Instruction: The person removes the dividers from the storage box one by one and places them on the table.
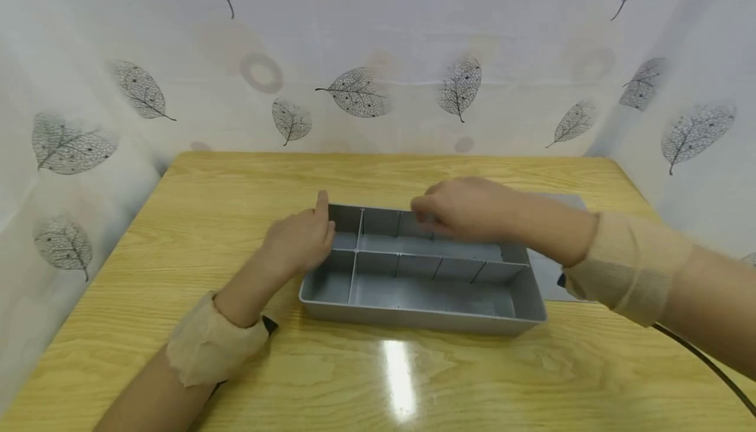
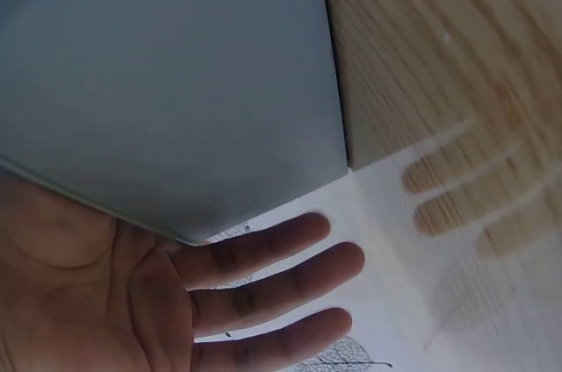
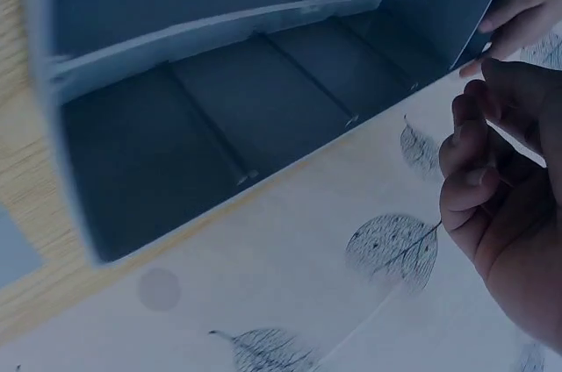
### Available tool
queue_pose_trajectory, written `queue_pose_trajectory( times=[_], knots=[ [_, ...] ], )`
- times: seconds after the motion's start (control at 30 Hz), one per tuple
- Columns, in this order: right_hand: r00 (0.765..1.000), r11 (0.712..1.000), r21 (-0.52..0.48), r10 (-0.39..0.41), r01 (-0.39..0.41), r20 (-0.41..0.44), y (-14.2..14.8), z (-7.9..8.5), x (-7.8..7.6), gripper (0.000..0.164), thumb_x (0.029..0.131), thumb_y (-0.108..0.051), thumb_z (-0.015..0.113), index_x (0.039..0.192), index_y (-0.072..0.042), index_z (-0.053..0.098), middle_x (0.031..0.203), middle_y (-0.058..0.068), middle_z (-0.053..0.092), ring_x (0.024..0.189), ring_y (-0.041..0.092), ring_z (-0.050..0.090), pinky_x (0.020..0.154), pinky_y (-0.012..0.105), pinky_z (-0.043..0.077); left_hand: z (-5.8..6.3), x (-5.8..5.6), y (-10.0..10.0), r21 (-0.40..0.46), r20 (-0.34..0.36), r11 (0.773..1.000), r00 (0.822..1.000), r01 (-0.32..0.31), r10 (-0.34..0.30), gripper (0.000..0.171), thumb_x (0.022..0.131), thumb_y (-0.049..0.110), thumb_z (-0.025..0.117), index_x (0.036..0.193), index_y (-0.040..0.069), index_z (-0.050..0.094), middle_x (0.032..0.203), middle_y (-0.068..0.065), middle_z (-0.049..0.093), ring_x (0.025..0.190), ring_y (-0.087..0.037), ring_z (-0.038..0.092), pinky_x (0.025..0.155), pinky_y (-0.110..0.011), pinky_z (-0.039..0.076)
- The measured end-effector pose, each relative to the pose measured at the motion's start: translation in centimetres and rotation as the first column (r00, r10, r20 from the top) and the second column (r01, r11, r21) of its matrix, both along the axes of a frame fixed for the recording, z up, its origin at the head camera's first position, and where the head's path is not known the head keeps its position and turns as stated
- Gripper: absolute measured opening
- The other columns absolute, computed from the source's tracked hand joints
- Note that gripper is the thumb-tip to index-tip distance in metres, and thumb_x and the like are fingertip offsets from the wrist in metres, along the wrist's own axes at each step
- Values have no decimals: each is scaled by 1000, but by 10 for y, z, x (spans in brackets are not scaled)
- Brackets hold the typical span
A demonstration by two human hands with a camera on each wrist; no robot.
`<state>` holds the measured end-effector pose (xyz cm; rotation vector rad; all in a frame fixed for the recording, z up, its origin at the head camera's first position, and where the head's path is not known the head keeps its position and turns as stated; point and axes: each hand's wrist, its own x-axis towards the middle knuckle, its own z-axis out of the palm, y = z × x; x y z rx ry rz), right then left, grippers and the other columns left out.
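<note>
A grey metal box (image 1: pixel 425 317) with dividers (image 1: pixel 378 264) lies on the wooden table. My left hand (image 1: pixel 299 238) holds its far left corner, the palm outside the end wall (image 2: pixel 176 82). In the left wrist view, several fingers of that hand (image 2: pixel 167 302) extend straight past the corner; its thumb is hidden behind the wall. My right hand (image 1: pixel 463 207) hovers over the far row of compartments, slightly blurred. Seen from the right wrist, this hand (image 3: pixel 514 179) has its fingers curled towards the thumb beside the far wall (image 3: pixel 255 118), with no object visible between them.
A flat grey sheet (image 1: pixel 564 201) lies at the right of the box, partly behind my right forearm. The wooden table (image 1: pixel 248 176) ends against a leaf-patterned curtain (image 1: pixel 407 38) at the back and sides. A black cable (image 1: pixel 703 360) trails from the right wrist.
</note>
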<state>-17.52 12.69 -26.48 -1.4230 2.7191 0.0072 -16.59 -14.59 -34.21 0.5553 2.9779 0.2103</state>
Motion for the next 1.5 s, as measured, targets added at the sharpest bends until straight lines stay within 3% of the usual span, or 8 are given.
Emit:
queue_pose_trajectory(
  times=[0.17, 0.4, 0.57, 0.77, 1.03, 1.23, 1.5],
  knots=[
    [995, 993, 65, 96, -95, -19, -51, -8, -8, 23, 84, -16, 61, 107, -20, 59, 86, -1, 61, 74, 16, 57, 61, 33, 51, -3, 3, 3, -7, 13, 1000, 1000, 15, -15, 60, 99, 28, 29, 141, -11, 11, 83, -14, 62, 57, -17, 54, 43, -35, 46],
    [993, 968, 222, 117, -120, 26, -92, -23, -20, 24, 82, -13, 64, 104, -23, 66, 92, -5, 65, 79, 12, 59, 67, 30, 51, 0, 1, 4, 17, 35, 1000, 999, -5, 4, 62, 97, 27, 29, 143, -9, 7, 65, -6, 53, 51, -17, 49, 40, -34, 42],
    [992, 942, 312, 127, -121, 1, -106, -30, -23, 11, 85, -18, 64, 93, -23, 71, 87, -5, 66, 75, 11, 60, 66, 26, 51, 0, 1, 2, 30, 55, 1000, 998, -8, 7, 63, 97, 27, 28, 143, -8, 4, 60, -5, 51, 48, -18, 48, 39, -35, 41],
    [984, 927, 349, 167, -135, -64, -110, -30, -26, 7, 84, -26, 64, 85, -23, 71, 83, -4, 63, 69, 11, 56, 63, 28, 51, -1, 1, 2, 23, 15, 1000, 1000, -8, 7, 62, 96, 25, 30, 142, -10, 8, 64, -8, 53, 51, -19, 50, 41, -39, 44],
    [960, 913, 363, 249, -186, -132, -107, -30, -27, 14, 85, -20, 61, 71, -20, 64, 67, -4, 56, 55, 10, 46, 52, 29, 50, -1, 0, 5, 9, 15, 1000, 1000, -12, 11, 62, 97, 27, 29, 142, -11, 7, 71, -11, 58, 56, -21, 55, 44, -41, 46],
    [943, 911, 351, 288, -216, -169, -105, -29, -28, 16, 84, -17, 58, 69, -18, 62, 66, -2, 57, 54, 13, 47, 50, 34, 50, -1, 1, 7, 9, 10, 1000, 1000, -18, 18, 63, 97, 28, 29, 142, -10, 7, 81, -13, 61, 64, -23, 58, 50, -44, 49],
    [892, 892, 335, 389, -303, -230, -101, -34, -31, 20, 85, -14, 55, 67, -16, 63, 64, 0, 60, 53, 19, 53, 49, 38, 50, -2, 0, 5, 18, 15, 1000, 1000, -7, 7, 63, 96, 27, 29, 142, -9, 7, 83, -15, 61, 65, -23, 57, 51, -43, 49]
  ],
)
